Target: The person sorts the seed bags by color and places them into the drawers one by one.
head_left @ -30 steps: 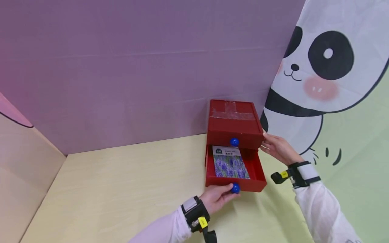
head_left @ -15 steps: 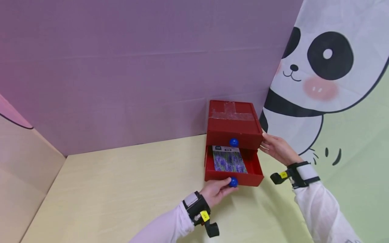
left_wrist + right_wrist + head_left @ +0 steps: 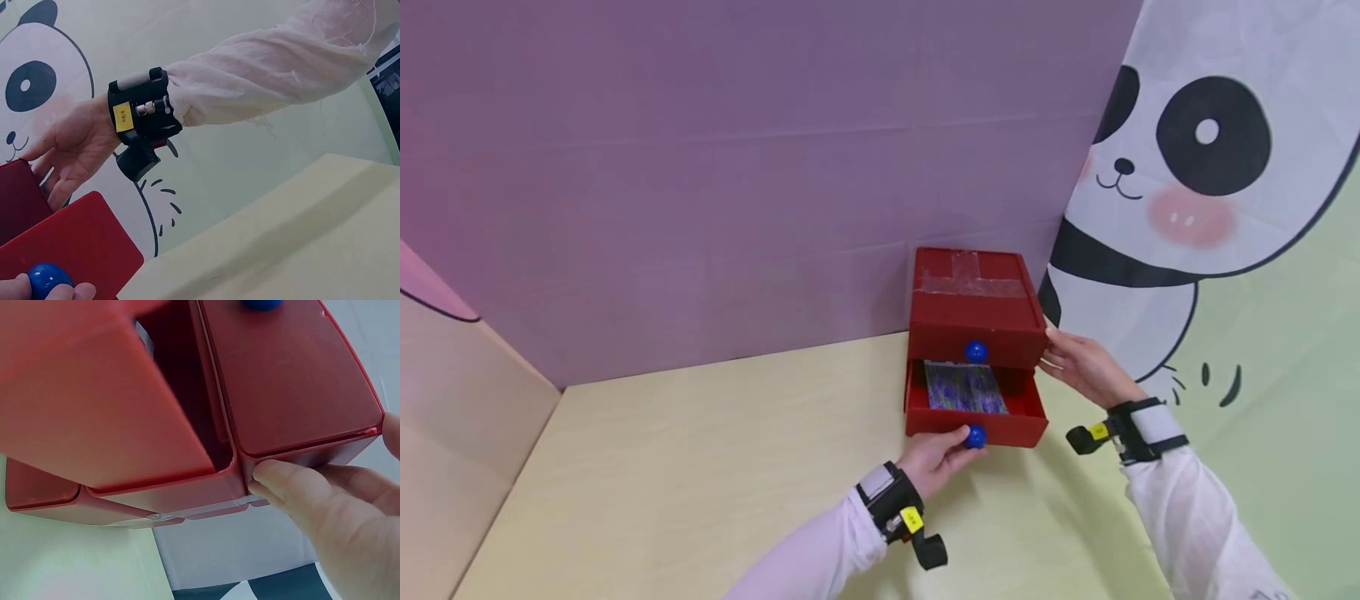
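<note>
Red drawer box (image 3: 973, 296) stands at the bench (image 3: 700, 450) rear by the wall. Lower drawer (image 3: 973, 412) partly open, purple packet (image 3: 964, 387) inside. Left hand (image 3: 934, 458) pinches its blue knob (image 3: 975, 436). Right hand (image 3: 1086, 367), fingers straight, braces the box's right side

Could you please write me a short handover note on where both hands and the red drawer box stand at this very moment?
Left hand: its grip pinches the blue knob of the lower drawer.
Right hand: fingers rest flat against the right side of the red drawer box, steadying it.
Things: the box stands on the table by the purple wall. The lower drawer is partly open, with a lavender-picture packet lying flat inside. The upper drawer is shut.
Done: the packet is in the drawer.
Left: the drawer is not yet fully shut.
</note>
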`<state>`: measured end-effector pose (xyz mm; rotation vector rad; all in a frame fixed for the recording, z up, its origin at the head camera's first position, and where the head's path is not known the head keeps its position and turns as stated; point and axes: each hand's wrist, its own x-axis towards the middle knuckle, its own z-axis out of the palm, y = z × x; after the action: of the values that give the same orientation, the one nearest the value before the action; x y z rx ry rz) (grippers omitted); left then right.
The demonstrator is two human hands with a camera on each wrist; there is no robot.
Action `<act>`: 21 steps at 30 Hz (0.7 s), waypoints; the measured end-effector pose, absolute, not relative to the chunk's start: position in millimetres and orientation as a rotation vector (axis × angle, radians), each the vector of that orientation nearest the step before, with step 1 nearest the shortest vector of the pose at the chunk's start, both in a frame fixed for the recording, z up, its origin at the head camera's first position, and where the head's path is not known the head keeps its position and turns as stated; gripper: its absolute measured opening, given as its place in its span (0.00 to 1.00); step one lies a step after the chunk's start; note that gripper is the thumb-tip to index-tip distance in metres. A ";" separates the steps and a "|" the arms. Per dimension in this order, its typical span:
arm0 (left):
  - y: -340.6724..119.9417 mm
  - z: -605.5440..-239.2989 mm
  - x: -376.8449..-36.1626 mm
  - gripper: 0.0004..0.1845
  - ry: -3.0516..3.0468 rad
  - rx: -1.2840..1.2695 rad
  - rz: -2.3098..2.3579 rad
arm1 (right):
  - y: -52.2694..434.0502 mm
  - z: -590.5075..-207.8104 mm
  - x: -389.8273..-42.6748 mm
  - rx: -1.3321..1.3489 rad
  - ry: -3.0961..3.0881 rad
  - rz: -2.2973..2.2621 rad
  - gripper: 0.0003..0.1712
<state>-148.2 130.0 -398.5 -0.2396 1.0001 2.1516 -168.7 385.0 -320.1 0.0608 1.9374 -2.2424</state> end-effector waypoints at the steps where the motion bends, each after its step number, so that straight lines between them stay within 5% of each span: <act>1: 130.4 -398.4 -149.4 0.22 1.003 -0.241 2.156 | 384.8 -319.8 -168.6 0.063 1.943 -2.237 0.35; 7: 133.4 -398.7 -157.8 0.22 1.002 -0.235 2.175 | 384.8 -319.3 -168.3 0.084 1.938 -2.236 0.35; 13: 137.3 -400.4 -166.1 0.22 1.028 -0.229 2.181 | 386.2 -320.7 -168.5 0.033 1.882 -2.290 0.15; 21: 140.0 -398.6 -170.6 0.22 1.057 -0.233 2.190 | 386.7 -321.6 -168.6 0.020 1.897 -2.295 0.15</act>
<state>-170.6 140.0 -398.6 -0.2328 1.0573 2.1904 -168.6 386.7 -321.6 0.0198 1.8968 -2.2954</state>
